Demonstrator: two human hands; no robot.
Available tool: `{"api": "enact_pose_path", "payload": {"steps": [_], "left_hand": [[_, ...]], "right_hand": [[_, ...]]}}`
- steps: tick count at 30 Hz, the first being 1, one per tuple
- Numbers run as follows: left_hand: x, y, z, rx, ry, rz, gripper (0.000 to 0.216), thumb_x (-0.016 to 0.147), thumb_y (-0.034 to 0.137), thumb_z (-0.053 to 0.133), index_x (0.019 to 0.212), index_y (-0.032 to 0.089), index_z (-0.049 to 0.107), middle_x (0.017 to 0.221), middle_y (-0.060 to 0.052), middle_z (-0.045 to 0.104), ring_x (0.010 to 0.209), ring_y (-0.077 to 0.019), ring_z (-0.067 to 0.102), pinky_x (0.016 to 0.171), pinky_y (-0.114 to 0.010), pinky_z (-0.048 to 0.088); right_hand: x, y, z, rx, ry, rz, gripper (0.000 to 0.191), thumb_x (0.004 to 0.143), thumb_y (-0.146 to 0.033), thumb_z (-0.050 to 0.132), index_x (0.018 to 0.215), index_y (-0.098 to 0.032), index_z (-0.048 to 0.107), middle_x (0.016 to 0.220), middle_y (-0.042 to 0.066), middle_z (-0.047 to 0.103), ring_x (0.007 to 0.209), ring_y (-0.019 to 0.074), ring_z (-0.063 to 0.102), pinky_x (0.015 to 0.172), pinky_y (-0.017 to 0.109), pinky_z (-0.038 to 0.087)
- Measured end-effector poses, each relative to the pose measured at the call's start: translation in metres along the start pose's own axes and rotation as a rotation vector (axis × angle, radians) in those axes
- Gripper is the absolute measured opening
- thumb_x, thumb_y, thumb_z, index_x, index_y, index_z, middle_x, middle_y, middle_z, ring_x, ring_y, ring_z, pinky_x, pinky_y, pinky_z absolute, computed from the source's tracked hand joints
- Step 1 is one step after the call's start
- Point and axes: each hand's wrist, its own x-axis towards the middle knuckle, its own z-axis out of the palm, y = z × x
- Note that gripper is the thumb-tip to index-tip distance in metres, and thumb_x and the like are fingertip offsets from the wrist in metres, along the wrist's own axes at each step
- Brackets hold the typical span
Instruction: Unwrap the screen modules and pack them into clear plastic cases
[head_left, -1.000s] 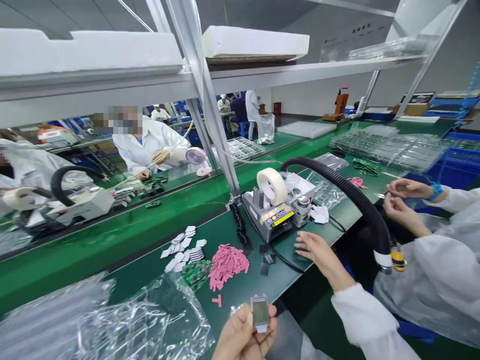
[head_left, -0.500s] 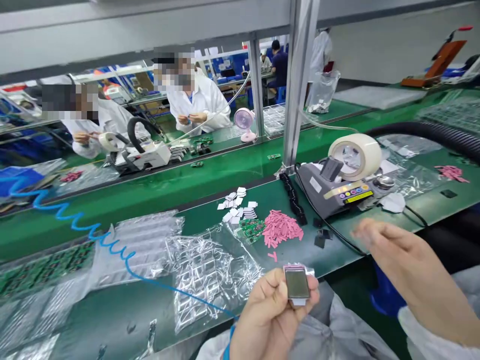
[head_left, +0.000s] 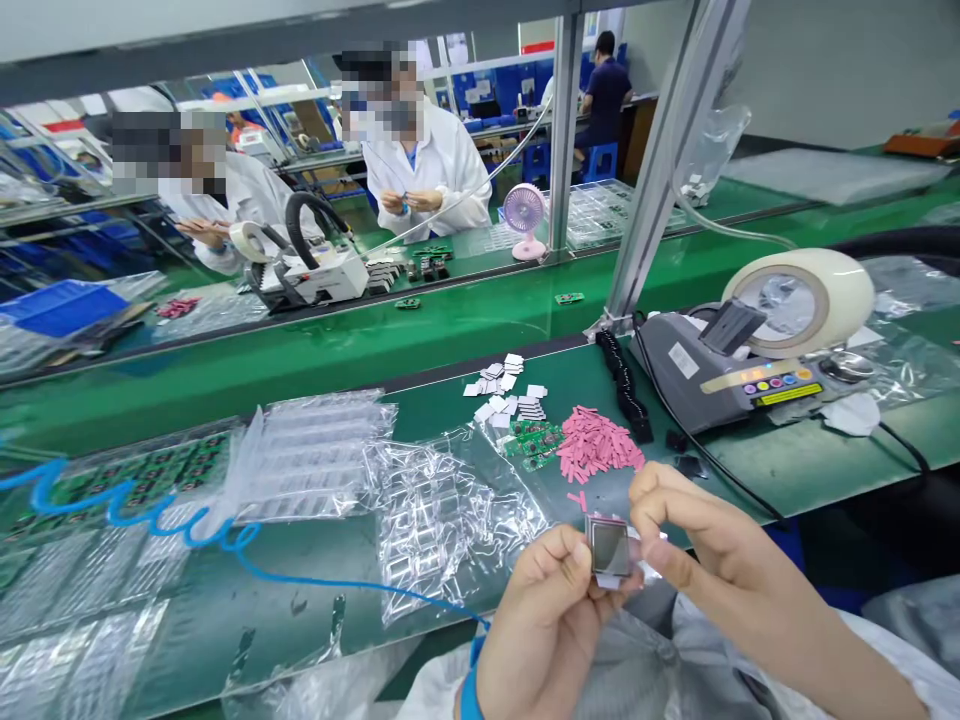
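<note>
My left hand (head_left: 551,610) grips a small square LCD screen (head_left: 610,547) between thumb and fingers, its grey face turned up toward me. A white backing shows below the screen. My right hand (head_left: 694,535) is at the screen's right edge, thumb and fingers brought together; whatever is between them is too small to make out. A blue wrist strap (head_left: 471,690) with a coiled cord circles my left wrist. Just beyond my hands lie a heap of pink strips (head_left: 598,445), green circuit boards (head_left: 534,441) and white square pads (head_left: 499,385).
A grey tape dispenser (head_left: 697,375) with a big tape roll stands at right, a black cable in front. Clear plastic trays (head_left: 322,455) and bagged parts (head_left: 427,530) cover the left bench. A metal post (head_left: 660,170) rises behind. Two co-workers in white coats sit across.
My right hand has come left from near the tape dispenser to the screen's edge. My left hand still holds the screen. The camera view has shifted, so the bench appears farther right.
</note>
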Motion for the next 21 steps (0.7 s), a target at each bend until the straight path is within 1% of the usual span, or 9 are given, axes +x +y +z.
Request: {"api": "enact_pose_path", "payload": {"steps": [3, 5, 7, 10, 12, 15, 16, 18, 21], "left_hand": [[0.001, 0.001, -0.002, 0.003, 0.019, 0.006, 0.024, 0.064, 0.031, 0.075, 0.061, 0.016, 0.057, 0.066, -0.001, 0.054, 0.066, -0.0126, 0.049, 0.076, -0.03, 0.043], [0.002, 0.002, -0.003, 0.0, 0.015, 0.001, 0.025, 0.064, 0.03, 0.076, 0.061, 0.017, 0.055, 0.066, -0.001, 0.054, 0.066, -0.0126, 0.049, 0.075, -0.03, 0.043], [0.003, 0.002, -0.004, -0.001, 0.017, 0.016, 0.025, 0.064, 0.029, 0.076, 0.06, 0.017, 0.054, 0.064, 0.0, 0.054, 0.065, -0.0123, 0.048, 0.074, -0.03, 0.042], [0.006, 0.0, -0.009, 0.046, 0.046, 0.065, 0.025, 0.066, 0.031, 0.075, 0.06, 0.017, 0.055, 0.064, 0.0, 0.054, 0.067, -0.0128, 0.049, 0.074, -0.029, 0.042], [0.007, -0.001, -0.014, 0.103, 0.051, 0.064, 0.026, 0.063, 0.032, 0.077, 0.061, 0.017, 0.056, 0.063, 0.0, 0.054, 0.065, -0.0119, 0.048, 0.069, -0.026, 0.04], [0.007, -0.001, -0.026, 0.191, 0.039, 0.026, 0.029, 0.058, 0.032, 0.08, 0.062, 0.017, 0.056, 0.06, 0.002, 0.052, 0.059, -0.0095, 0.045, 0.061, -0.023, 0.035], [0.006, 0.001, -0.03, 0.21, 0.034, 0.021, 0.028, 0.059, 0.032, 0.08, 0.062, 0.017, 0.056, 0.06, 0.002, 0.054, 0.059, -0.0099, 0.046, 0.062, -0.024, 0.035], [0.004, 0.007, -0.038, 0.222, 0.028, 0.027, 0.026, 0.063, 0.033, 0.077, 0.064, 0.017, 0.056, 0.065, -0.002, 0.06, 0.064, -0.0127, 0.052, 0.067, -0.026, 0.038], [-0.001, 0.019, -0.05, 0.191, 0.057, 0.066, 0.021, 0.069, 0.032, 0.072, 0.068, 0.018, 0.056, 0.078, -0.006, 0.068, 0.077, -0.0165, 0.059, 0.079, -0.031, 0.041]], "right_hand": [[0.001, 0.001, 0.005, -0.016, -0.035, 0.013, 0.028, 0.092, -0.037, 0.041, 0.068, -0.024, 0.045, 0.07, 0.0, 0.048, 0.068, 0.0155, 0.05, 0.057, 0.027, 0.043], [0.002, 0.007, 0.011, -0.093, -0.002, -0.007, 0.027, 0.092, -0.036, 0.042, 0.068, -0.024, 0.045, 0.07, -0.001, 0.048, 0.069, 0.0158, 0.05, 0.058, 0.028, 0.042], [0.002, 0.015, 0.017, -0.259, 0.131, -0.079, 0.022, 0.089, -0.037, 0.047, 0.071, -0.025, 0.047, 0.071, 0.0, 0.05, 0.071, 0.0177, 0.05, 0.063, 0.032, 0.041], [0.002, 0.025, 0.025, -0.498, 0.337, -0.163, 0.013, 0.088, -0.039, 0.049, 0.09, -0.026, 0.051, 0.081, 0.003, 0.056, 0.078, 0.0214, 0.052, 0.075, 0.04, 0.037], [0.001, 0.03, 0.028, -0.51, 0.258, -0.195, 0.024, 0.09, -0.045, 0.045, 0.099, -0.024, 0.052, 0.084, 0.004, 0.059, 0.079, 0.021, 0.052, 0.075, 0.039, 0.036], [0.003, 0.04, 0.034, -0.446, -0.027, -0.294, 0.038, 0.091, -0.052, 0.036, 0.08, -0.021, 0.055, 0.068, 0.001, 0.056, 0.064, 0.0156, 0.049, 0.063, 0.032, 0.036], [0.007, 0.046, 0.036, -0.465, -0.084, -0.31, 0.041, 0.093, -0.05, 0.033, 0.073, -0.021, 0.055, 0.063, 0.0, 0.055, 0.06, 0.0143, 0.047, 0.059, 0.03, 0.034], [0.02, 0.064, 0.04, -0.56, -0.112, -0.28, 0.043, 0.096, -0.039, 0.029, 0.068, -0.02, 0.055, 0.061, 0.0, 0.056, 0.059, 0.0137, 0.049, 0.057, 0.028, 0.034], [0.053, 0.097, 0.045, -0.677, -0.08, -0.165, 0.028, 0.094, -0.026, 0.035, 0.086, -0.019, 0.061, 0.078, 0.005, 0.064, 0.074, 0.0163, 0.057, 0.065, 0.029, 0.04]]}}
